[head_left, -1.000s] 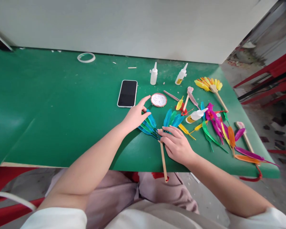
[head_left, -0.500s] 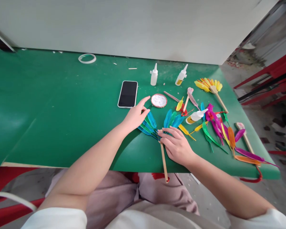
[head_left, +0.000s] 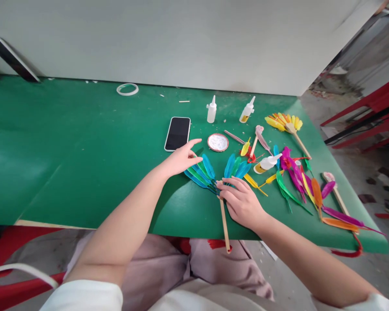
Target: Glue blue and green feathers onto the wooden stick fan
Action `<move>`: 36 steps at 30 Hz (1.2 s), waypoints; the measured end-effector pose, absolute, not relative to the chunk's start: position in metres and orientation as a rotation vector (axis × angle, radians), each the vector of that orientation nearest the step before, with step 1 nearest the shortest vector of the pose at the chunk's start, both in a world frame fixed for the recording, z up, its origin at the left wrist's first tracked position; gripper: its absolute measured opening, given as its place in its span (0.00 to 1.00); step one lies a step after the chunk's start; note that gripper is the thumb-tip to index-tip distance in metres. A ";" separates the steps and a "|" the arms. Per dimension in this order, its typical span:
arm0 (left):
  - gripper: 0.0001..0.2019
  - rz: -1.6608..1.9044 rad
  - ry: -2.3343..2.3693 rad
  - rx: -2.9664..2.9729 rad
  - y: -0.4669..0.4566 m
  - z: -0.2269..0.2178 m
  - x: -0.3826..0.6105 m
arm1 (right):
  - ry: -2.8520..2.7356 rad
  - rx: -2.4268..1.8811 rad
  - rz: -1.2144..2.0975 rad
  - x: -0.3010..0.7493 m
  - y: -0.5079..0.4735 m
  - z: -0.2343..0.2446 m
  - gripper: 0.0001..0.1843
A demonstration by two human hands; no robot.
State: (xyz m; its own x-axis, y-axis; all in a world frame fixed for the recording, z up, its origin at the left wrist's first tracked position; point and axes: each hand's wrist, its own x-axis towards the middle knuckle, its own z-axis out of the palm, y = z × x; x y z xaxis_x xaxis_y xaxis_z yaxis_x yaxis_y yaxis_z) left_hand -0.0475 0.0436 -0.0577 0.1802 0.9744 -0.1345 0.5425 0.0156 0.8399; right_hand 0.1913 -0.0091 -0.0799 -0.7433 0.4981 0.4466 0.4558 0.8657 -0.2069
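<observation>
Several feathers (head_left: pixel 208 166), green table (head_left: pixel 94 168), pale wall (head_left: pixel 181 47)

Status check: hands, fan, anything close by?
Left hand open by left feathers, contact unclear. Right hand on fan, where feathers meet handle. Handle end overhangs table. Phone just beyond left hand; nearest bottle right of fan.

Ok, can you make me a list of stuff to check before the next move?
1. Right hand on the blue and green feathers, near the top of the stick: ok.
2. Left hand gripping a feather: cannot tell; it is by the left bunch's tips.
3. Stick fully on the table: not ok, its end pokes past the edge.
4. Bottle nearest the feathers standing up: not ok, it lies tipped over.
5. Phone apart from the feathers: ok.
6. Feathers stuck firmly: cannot tell.
</observation>
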 end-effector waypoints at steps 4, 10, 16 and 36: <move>0.30 0.701 1.399 1.594 0.045 -0.063 -0.049 | -2.527 -0.705 0.127 0.191 -0.009 -0.079 0.10; 0.29 0.772 1.439 1.567 0.047 -0.073 -0.039 | -2.553 -0.721 0.160 0.190 -0.009 -0.078 0.10; 0.29 0.783 1.485 1.574 0.048 -0.074 -0.036 | -2.539 -0.712 0.172 0.191 -0.008 -0.078 0.10; 0.26 0.740 1.548 1.662 0.047 -0.073 -0.035 | -2.473 -0.855 0.023 0.195 -0.013 -0.086 0.18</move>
